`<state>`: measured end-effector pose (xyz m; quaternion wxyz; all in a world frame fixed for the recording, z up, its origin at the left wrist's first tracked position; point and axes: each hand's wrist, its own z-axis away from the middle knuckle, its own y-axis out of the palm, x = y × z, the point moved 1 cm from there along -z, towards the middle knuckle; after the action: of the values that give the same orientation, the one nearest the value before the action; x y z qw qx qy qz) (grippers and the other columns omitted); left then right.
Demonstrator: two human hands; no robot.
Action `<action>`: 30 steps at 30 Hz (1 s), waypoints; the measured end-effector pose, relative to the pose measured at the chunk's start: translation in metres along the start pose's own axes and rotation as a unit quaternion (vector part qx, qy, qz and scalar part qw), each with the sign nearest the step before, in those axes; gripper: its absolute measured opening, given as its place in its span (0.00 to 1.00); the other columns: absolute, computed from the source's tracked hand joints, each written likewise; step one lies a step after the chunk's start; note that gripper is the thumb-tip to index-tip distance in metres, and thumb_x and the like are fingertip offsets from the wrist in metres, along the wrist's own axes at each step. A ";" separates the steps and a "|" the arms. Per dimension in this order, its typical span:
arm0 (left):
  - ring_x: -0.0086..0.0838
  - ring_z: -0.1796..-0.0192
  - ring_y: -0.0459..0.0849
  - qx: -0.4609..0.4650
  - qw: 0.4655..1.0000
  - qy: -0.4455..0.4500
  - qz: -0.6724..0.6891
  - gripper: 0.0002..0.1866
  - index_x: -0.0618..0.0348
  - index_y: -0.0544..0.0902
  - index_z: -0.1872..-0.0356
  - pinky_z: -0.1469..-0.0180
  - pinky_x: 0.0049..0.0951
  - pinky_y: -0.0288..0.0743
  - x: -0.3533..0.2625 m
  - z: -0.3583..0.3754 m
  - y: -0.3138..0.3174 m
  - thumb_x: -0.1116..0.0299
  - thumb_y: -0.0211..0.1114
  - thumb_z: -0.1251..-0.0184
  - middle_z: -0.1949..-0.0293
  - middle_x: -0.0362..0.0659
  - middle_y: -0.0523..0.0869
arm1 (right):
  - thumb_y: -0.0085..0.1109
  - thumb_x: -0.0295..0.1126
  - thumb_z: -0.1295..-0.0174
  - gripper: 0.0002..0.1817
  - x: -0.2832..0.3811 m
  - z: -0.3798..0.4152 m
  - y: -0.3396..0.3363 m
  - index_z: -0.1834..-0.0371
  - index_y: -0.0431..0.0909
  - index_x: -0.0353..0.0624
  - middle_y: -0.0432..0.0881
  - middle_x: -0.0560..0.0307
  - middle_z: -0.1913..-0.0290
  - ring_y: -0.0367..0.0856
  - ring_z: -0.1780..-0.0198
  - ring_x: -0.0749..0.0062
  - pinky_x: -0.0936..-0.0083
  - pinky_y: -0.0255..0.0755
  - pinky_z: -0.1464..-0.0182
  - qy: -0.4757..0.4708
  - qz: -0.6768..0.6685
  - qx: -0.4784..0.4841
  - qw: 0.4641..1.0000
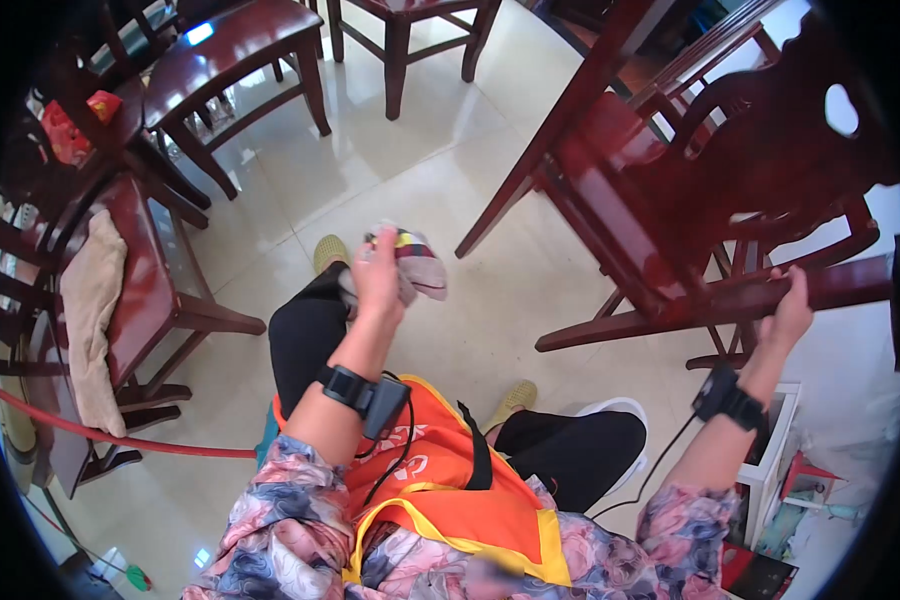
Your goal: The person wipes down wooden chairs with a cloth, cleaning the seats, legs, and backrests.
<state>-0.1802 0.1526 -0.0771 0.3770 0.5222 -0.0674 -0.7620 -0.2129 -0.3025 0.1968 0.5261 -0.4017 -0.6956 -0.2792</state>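
Note:
In the head view, my left hand (378,275) is closed around a bunched grey cloth (422,270) with a dark and yellow checked patch. It is raised over the floor in front of my left knee. My right hand (790,312) grips a post of a dark red wooden chair (610,215), fingers wrapped round the wood. The chair is tilted on its side, its carved backrest (760,140) toward the upper right and its legs pointing left. The cloth and the chair are apart.
Several dark red chairs stand around, one (235,55) at the upper left. A beige towel (95,320) hangs over a chair seat at the left. A red hose (120,437) runs toward me. Behind my right knee is a white bucket (625,408); a white shelf unit (770,450) stands at the right.

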 end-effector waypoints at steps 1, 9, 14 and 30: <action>0.24 0.68 0.80 -0.008 1.000 0.003 0.023 0.13 0.61 0.75 0.61 0.64 0.25 0.75 -0.007 -0.005 -0.001 0.60 0.60 0.36 0.68 0.40 0.80 | 0.59 0.27 0.47 0.13 0.007 -0.018 0.010 0.59 0.74 0.31 0.78 0.52 0.65 0.80 0.67 0.69 0.72 0.76 0.64 -0.004 0.009 -0.015 1.000; 0.24 0.66 0.80 -0.011 0.997 0.026 0.077 0.12 0.59 0.75 0.62 0.61 0.25 0.75 -0.029 -0.012 0.003 0.60 0.59 0.34 0.66 0.40 0.81 | 0.57 0.28 0.45 0.11 0.020 -0.112 0.037 0.65 0.75 0.28 0.79 0.49 0.65 0.82 0.63 0.66 0.73 0.78 0.63 -0.053 0.053 0.027 0.997; 0.23 0.65 0.80 -0.021 0.998 0.018 0.061 0.13 0.60 0.75 0.62 0.59 0.25 0.75 -0.021 -0.016 -0.004 0.58 0.59 0.34 0.66 0.39 0.81 | 0.55 0.25 0.44 0.08 0.023 -0.105 0.044 0.69 0.73 0.28 0.79 0.48 0.66 0.80 0.68 0.68 0.77 0.78 0.63 -0.075 0.012 0.010 0.997; 0.20 0.63 0.77 0.087 0.990 0.053 -0.100 0.14 0.57 0.71 0.55 0.61 0.22 0.73 -0.014 0.012 0.045 0.64 0.62 0.36 0.64 0.38 0.78 | 0.57 0.35 0.41 0.09 0.008 -0.037 0.065 0.70 0.77 0.41 0.74 0.62 0.77 0.73 0.70 0.76 0.77 0.68 0.60 -0.038 -0.087 0.166 0.981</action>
<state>-0.1653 0.1268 -0.0391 0.2551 0.5965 -0.0609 -0.7585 -0.1397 -0.2968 0.2128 0.5325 -0.2565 -0.7842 -0.1890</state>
